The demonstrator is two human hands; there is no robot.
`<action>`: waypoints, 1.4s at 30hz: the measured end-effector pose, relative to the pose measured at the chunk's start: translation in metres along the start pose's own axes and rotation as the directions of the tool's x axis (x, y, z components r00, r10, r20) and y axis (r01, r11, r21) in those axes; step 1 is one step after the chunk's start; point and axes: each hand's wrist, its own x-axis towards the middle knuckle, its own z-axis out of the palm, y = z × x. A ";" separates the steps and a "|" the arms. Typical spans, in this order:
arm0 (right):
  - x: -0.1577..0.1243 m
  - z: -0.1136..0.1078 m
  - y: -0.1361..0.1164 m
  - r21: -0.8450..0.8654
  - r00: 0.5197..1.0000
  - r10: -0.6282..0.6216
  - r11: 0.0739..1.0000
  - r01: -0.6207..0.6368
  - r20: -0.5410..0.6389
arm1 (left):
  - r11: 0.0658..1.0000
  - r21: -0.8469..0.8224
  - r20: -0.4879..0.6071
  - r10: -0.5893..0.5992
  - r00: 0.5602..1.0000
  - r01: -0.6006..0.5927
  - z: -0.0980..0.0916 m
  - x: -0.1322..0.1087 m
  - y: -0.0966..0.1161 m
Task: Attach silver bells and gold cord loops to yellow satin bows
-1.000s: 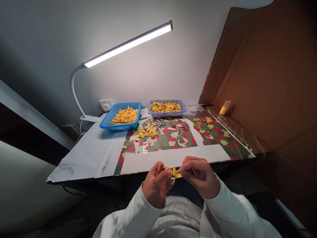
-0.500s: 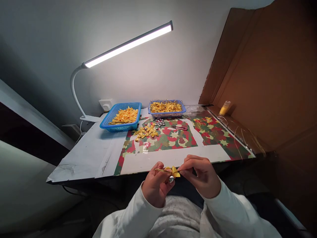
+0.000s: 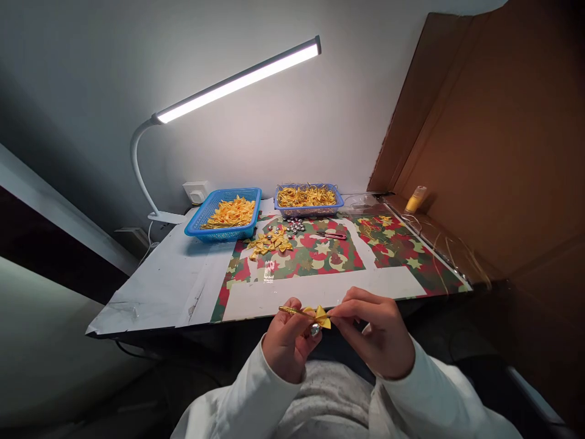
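Just in front of the table's near edge, my left hand [image 3: 289, 342] is closed on a yellow ribbon bow [image 3: 322, 318]. A gold cord [image 3: 292, 311] sticks out leftward over the fingers of that hand. Below the bow, by my left fingertips, hangs a shiny silver bell [image 3: 315, 330]. My right hand [image 3: 377, 329] pinches at the bow's right end with thumb and forefinger; the exact bit between these fingertips is too small to make out.
A blue basket [image 3: 191, 230] holds many yellow ribbon pieces, and a smaller basket [image 3: 311, 213] holds gold-corded bows. Yellow bows [image 3: 269, 242], silver bells [image 3: 296, 225] and pink-handled snips [image 3: 333, 235] lie on the patterned table. A lamp [image 3: 242, 82] shines overhead; cardboard [image 3: 493, 152] stands right.
My right hand has shifted slightly to the right and down, its fingertips still at the bow. The gold cord now reaches a little further left over my left hand.
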 end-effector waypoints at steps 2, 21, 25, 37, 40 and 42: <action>0.001 -0.001 -0.002 -0.013 1.000 -0.010 1.000 0.010 0.000 | 1.000 -0.009 0.002 -0.005 1.000 0.005 -0.001 0.001 -0.001; 0.005 -0.007 -0.006 -0.139 0.991 -0.108 0.983 0.118 0.074 | 0.999 0.009 0.001 -0.044 0.999 0.044 -0.002 0.001 0.000; 0.005 -0.007 -0.002 -0.116 0.991 -0.113 0.986 0.121 0.076 | 0.997 -0.015 0.039 -0.070 0.997 0.070 -0.002 -0.002 0.002; 0.000 0.002 0.011 0.190 0.998 0.051 0.980 -0.054 0.022 | 0.992 -0.040 0.092 -0.117 0.989 0.121 -0.004 0.000 0.002; 0.001 0.003 0.012 0.239 0.997 0.074 0.968 -0.074 0.009 | 0.991 -0.046 0.087 -0.124 0.988 0.129 -0.005 0.004 -0.001; 0.001 0.004 0.013 0.260 0.996 0.087 0.962 -0.086 0.007 | 0.989 -0.057 0.089 -0.131 0.987 0.136 -0.007 0.006 -0.003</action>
